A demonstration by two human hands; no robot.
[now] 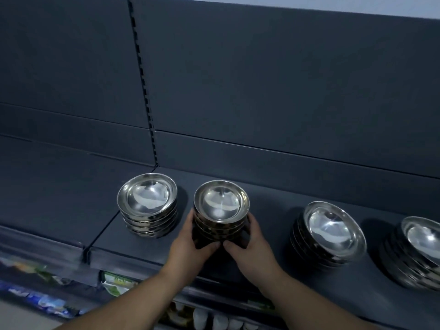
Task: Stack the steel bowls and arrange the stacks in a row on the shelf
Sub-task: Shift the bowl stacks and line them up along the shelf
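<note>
We are cupping the second stack of steel bowls point(221, 210) between left hand point(190, 236) and right hand point(250, 239), fingers curling round it, aiming to keep it level and in line with the neighbouring stacks point(147, 206) on the shelf point(273, 201).

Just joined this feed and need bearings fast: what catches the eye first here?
The second stack of steel bowls at centre, gripped at its sides by the left hand and right hand. It shines against the dark shelf, between the leftmost stack and, to the right, the third stack and the fourth stack, which the frame edge cuts.
</note>
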